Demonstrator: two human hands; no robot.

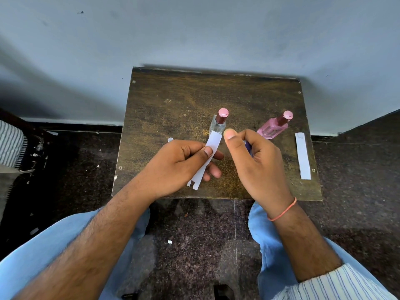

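**A:** Knees in blue trousers sit nearest, with both forearms reaching over them to the wooden table. How far along is the work?

**B:** Early to middle, I'd judge. The paper strip is up in the air, off the table. What shows of its white face is blank, apart from a small dark mark at its near end. Both bottles have their caps on, so nothing is being put on the strip right now.

**A:** Who has hold of it?

**B:** The left hand. Its thumb presses the strip against the curled fingers about midway along. The far end sticks up past the thumb and the near end hangs below the palm.

**A:** And the other hand?

**B:** The right hand is just beside the strip's far end, with the thumb tip near it but apart. Its fingers are curled round a dark blue object. It could be a pen, though too little shows to tell.

**A:** What's around them?

**B:** A clear bottle stands just beyond the strip's far end. A pink bottle is to its right, beyond the right hand. A second strip lies flat near the table's right edge, well apart from both hands. A small white piece peeks out just beyond the left hand.

**A:** So what's left?

**B:** Probably marking or scenting this strip and then laying it down. That's my guess.
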